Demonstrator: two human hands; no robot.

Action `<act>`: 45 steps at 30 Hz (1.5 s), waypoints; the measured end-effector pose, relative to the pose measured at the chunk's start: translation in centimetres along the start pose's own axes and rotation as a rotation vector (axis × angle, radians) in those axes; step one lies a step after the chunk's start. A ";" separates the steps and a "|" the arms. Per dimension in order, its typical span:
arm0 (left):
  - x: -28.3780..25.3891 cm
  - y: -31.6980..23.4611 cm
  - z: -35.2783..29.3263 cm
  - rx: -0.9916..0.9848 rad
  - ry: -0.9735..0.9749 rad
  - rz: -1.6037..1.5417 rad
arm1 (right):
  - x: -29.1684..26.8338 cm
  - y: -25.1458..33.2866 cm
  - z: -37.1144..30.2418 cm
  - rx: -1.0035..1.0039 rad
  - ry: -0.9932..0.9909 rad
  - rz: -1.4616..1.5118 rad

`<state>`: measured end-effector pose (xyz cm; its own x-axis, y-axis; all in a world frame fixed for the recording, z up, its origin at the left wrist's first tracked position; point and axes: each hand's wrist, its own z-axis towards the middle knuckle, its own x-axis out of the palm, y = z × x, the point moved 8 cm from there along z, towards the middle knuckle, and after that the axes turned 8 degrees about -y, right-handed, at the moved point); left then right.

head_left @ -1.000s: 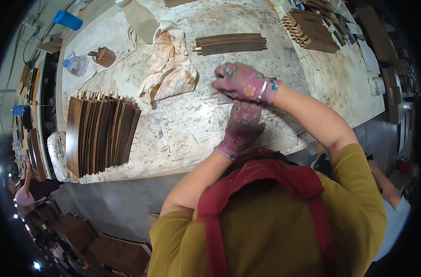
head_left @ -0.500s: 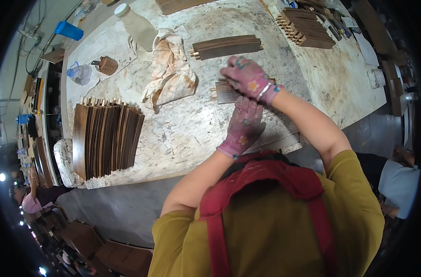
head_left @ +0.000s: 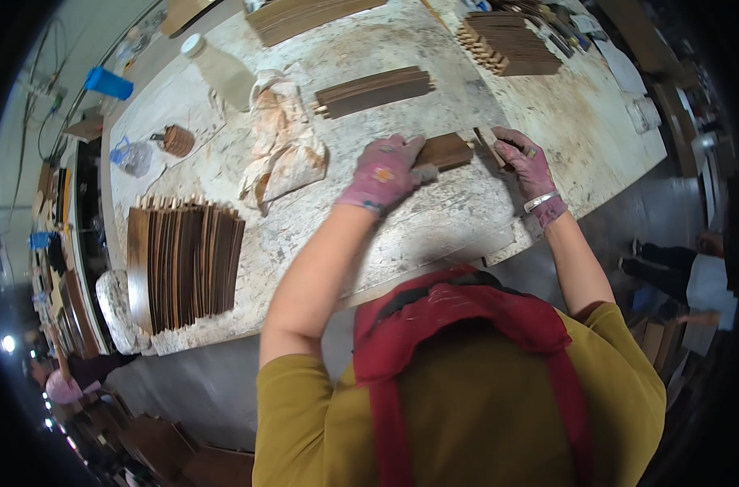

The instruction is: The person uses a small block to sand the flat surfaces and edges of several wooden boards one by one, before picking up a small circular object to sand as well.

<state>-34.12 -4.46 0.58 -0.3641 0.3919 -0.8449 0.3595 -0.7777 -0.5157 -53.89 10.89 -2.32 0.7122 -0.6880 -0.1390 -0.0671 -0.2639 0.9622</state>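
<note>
Both my hands wear pink flowered gloves. My left hand (head_left: 383,172) is closed over the near-left end of a dark brown wooden slat (head_left: 448,152) at the table's middle; its fingers hide that end. To the right of the slat, my right hand (head_left: 528,165) pinches a small, thin, flat brownish piece (head_left: 489,148) standing on edge, apart from the slat. What kind of piece it is does not show. A little farther off lies a short stack of dark slats (head_left: 375,92) with pale dowel ends.
A large row of doweled slats (head_left: 184,264) stands at the left. Behind are a crumpled stained cloth (head_left: 282,154), a cloudy bottle (head_left: 218,73), a brown container with a brush (head_left: 176,140) and a blue cup (head_left: 108,83). More slats (head_left: 515,45) lie far right.
My hands have moved apart: the left now grips the slat's end, and the right has gone rightward with the thin piece showing in its fingers. The whole view has shifted slightly.
</note>
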 end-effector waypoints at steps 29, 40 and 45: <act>1.8 4.1 0.3 -0.025 0.210 -0.139 | 8.1 3.7 -7.2 -0.920 0.315 -0.724; 3.3 5.5 1.4 -0.049 0.319 -0.090 | 16.5 0.0 -6.6 -0.635 0.544 -0.744; 2.8 5.2 1.2 0.008 0.261 -0.117 | 4.0 -0.6 -0.2 -0.553 0.225 -0.963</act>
<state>-34.30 -7.99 -4.28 -0.1684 0.5915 -0.7885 0.3209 -0.7235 -0.6112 -50.86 8.46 -3.37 0.4135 -0.2079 -0.8865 0.8553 -0.2451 0.4564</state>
